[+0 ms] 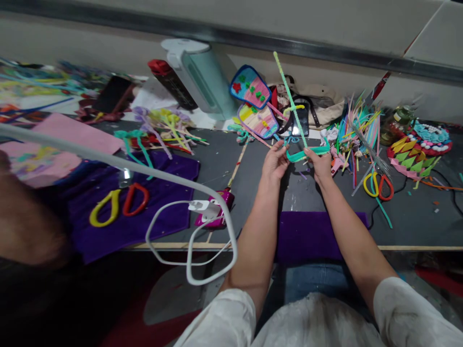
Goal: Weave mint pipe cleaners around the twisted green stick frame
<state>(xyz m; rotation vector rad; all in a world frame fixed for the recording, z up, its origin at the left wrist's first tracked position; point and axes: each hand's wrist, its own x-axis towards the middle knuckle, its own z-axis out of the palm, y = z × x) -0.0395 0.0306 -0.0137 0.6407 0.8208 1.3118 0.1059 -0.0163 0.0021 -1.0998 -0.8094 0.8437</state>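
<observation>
Between my two hands is a bundle of green pipe cleaners [301, 155] lying crosswise, its right end bent upward. A long pale-green pipe cleaner [293, 102] rises from it, with a short yellow piece crossing it partway up. My left hand [275, 163] pinches the bundle's left end. At the right, my right hand [320, 165] grips it with the thumb pressed on top. Just beyond lie two colourful striped panels [256, 124] with blue edges. A purple cloth [311, 236] lies under my forearms at the table edge.
Scissors [378, 186] and bunched pipe cleaners [361, 126] lie right, near a decorated crown-like piece [415, 154]. A white cable [162, 177] crosses the left foreground to a pink power strip [219, 212]. Another person's blurred arm [29, 221] is far left. A pale-green jug [202, 79] stands behind.
</observation>
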